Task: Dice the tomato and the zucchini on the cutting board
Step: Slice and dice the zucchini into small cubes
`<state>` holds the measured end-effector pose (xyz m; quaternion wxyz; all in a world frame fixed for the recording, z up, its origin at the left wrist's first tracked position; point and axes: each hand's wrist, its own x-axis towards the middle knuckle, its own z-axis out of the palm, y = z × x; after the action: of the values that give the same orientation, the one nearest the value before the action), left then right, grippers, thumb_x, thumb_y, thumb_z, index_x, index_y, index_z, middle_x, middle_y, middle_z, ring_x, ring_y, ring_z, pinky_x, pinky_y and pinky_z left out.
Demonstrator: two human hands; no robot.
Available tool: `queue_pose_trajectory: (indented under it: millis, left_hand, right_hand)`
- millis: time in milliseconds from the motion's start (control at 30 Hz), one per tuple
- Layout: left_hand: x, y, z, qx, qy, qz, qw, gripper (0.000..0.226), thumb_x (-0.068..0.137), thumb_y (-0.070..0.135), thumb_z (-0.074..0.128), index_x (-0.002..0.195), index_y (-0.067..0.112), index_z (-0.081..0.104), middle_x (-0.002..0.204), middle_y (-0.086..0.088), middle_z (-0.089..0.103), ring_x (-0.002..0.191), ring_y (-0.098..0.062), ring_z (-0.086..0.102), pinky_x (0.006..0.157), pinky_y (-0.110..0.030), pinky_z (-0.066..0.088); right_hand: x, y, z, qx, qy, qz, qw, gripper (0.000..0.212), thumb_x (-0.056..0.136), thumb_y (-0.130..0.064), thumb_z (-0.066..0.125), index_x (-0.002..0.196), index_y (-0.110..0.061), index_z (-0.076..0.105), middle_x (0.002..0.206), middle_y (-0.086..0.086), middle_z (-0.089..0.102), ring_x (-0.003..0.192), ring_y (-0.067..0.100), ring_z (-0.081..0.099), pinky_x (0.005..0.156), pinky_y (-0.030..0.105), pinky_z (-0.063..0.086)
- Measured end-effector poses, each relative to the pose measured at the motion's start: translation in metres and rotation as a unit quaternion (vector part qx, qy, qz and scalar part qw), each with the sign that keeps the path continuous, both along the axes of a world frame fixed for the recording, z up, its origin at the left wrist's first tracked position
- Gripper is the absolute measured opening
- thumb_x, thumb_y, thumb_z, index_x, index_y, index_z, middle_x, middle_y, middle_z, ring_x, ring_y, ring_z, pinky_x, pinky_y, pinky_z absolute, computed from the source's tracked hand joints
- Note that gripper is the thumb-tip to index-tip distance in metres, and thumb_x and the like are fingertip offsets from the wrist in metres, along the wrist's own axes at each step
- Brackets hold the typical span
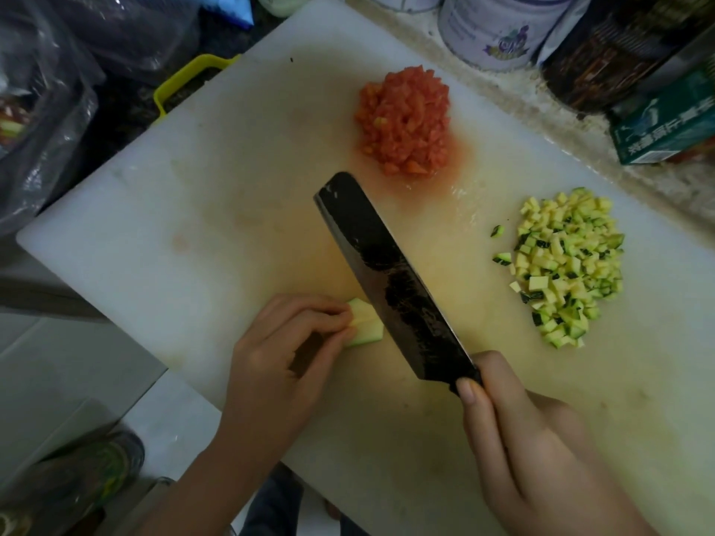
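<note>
A white cutting board is laid on a counter, with tins lined along its far edge and a plastic bag at the left. Near the board's front edge, 1 zucchini piece is pinched by the curled fingertips of the left hand. A dark cleaver is set against that piece, its handle gripped in the closed right hand. 2 piles, diced tomato and diced zucchini, are heaped apart farther back on the board.
</note>
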<state>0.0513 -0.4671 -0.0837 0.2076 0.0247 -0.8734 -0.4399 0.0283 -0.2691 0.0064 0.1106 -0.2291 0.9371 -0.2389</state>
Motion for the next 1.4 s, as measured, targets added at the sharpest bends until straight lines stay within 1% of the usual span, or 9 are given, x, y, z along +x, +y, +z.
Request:
queue_pose_trajectory:
  millis: [167, 400, 700, 800, 933, 1067, 1200, 1333, 1400]
  left_hand:
    - [0.001, -0.001, -0.002, 0.011, -0.001, -0.002, 1.000, 0.015, 0.087, 0.021, 0.066, 0.090, 0.009, 0.074, 0.100, 0.005, 0.068, 0.097, -0.005, 0.062, 0.090, -0.015, 0.046]
    - [0.001, -0.001, -0.001, 0.015, -0.002, -0.004, 1.000, 0.015, 0.087, 0.021, 0.066, 0.089, 0.008, 0.074, 0.099, 0.004, 0.068, 0.096, -0.005, 0.063, 0.089, -0.016, 0.047]
    - [0.000, -0.001, -0.001, 0.015, -0.003, 0.000, 1.000, 0.015, 0.087, 0.021, 0.067, 0.085, 0.007, 0.074, 0.098, 0.003, 0.070, 0.096, -0.005, 0.063, 0.089, -0.016, 0.047]
    - [0.000, -0.002, 0.000, 0.020, -0.005, -0.002, 1.000, 0.017, 0.086, 0.022, 0.068, 0.083, 0.007, 0.073, 0.097, 0.005, 0.069, 0.097, -0.003, 0.063, 0.089, -0.016, 0.047]
    - [0.001, -0.002, 0.001, 0.023, -0.005, 0.001, 1.000, 0.018, 0.086, 0.023, 0.067, 0.081, 0.007, 0.074, 0.096, 0.005, 0.070, 0.096, -0.003, 0.064, 0.088, -0.017, 0.049]
    - [0.001, -0.001, 0.001, 0.025, -0.009, 0.008, 1.000, 0.017, 0.085, 0.022, 0.069, 0.081, 0.007, 0.075, 0.095, 0.005, 0.070, 0.095, -0.002, 0.064, 0.088, -0.015, 0.048]
    - [0.000, -0.001, 0.001, 0.026, -0.009, 0.003, 1.000, 0.015, 0.084, 0.022, 0.068, 0.082, 0.008, 0.074, 0.095, 0.006, 0.069, 0.094, -0.001, 0.064, 0.087, -0.015, 0.048]
    - [-0.001, -0.002, 0.000, 0.026, -0.010, 0.001, 1.000, 0.015, 0.084, 0.022, 0.068, 0.083, 0.008, 0.074, 0.097, 0.008, 0.067, 0.095, 0.001, 0.063, 0.087, -0.013, 0.047]
    - [0.000, -0.001, 0.000, 0.031, -0.011, 0.003, 0.999, 0.015, 0.084, 0.022, 0.069, 0.084, 0.008, 0.074, 0.096, 0.007, 0.068, 0.094, 0.000, 0.063, 0.087, -0.014, 0.048]
  right_hand:
    - [0.001, 0.001, 0.000, -0.032, -0.014, -0.017, 0.999, 0.007, 0.096, -0.041, 0.032, 0.092, -0.039, 0.038, 0.045, -0.012, 0.027, 0.037, 0.003, 0.034, 0.040, 0.012, 0.022]
    - [0.001, -0.001, 0.000, -0.056, -0.033, -0.021, 0.998, 0.010, 0.095, -0.044, 0.032, 0.090, -0.041, 0.039, 0.045, -0.006, 0.038, 0.037, 0.001, 0.036, 0.040, 0.011, 0.023]
    - [0.000, -0.002, -0.004, -0.038, -0.018, -0.015, 0.999, 0.012, 0.096, -0.039, 0.033, 0.091, -0.032, 0.041, 0.044, -0.012, 0.028, 0.038, 0.001, 0.032, 0.041, 0.007, 0.020]
    - [0.001, -0.002, -0.007, -0.042, -0.031, -0.028, 0.998, 0.013, 0.096, -0.042, 0.032, 0.091, -0.034, 0.041, 0.044, -0.012, 0.029, 0.037, 0.002, 0.033, 0.041, 0.007, 0.019]
    - [0.000, -0.005, -0.006, -0.027, -0.040, -0.020, 0.999, 0.023, 0.099, -0.048, 0.025, 0.091, -0.032, 0.040, 0.045, -0.017, 0.022, 0.038, -0.001, 0.029, 0.041, 0.006, 0.018]
    - [-0.004, -0.007, -0.004, -0.010, -0.054, -0.003, 0.998, 0.029, 0.099, -0.052, 0.020, 0.093, -0.032, 0.039, 0.045, -0.017, 0.019, 0.036, 0.003, 0.028, 0.039, 0.009, 0.016]
    - [-0.009, -0.008, -0.007, -0.002, -0.081, 0.012, 0.997, 0.031, 0.098, -0.056, 0.017, 0.094, -0.032, 0.038, 0.044, -0.016, 0.020, 0.036, 0.006, 0.028, 0.038, 0.018, 0.018]
    - [-0.012, -0.015, -0.013, 0.019, -0.076, 0.036, 0.996, 0.018, 0.097, -0.045, 0.028, 0.092, -0.030, 0.037, 0.045, -0.018, 0.016, 0.033, 0.004, 0.021, 0.038, 0.009, 0.011]
    - [-0.011, -0.017, -0.017, 0.030, -0.078, 0.028, 0.996, 0.013, 0.095, -0.041, 0.031, 0.091, -0.030, 0.036, 0.044, -0.017, 0.014, 0.032, 0.002, 0.018, 0.038, 0.008, 0.011]
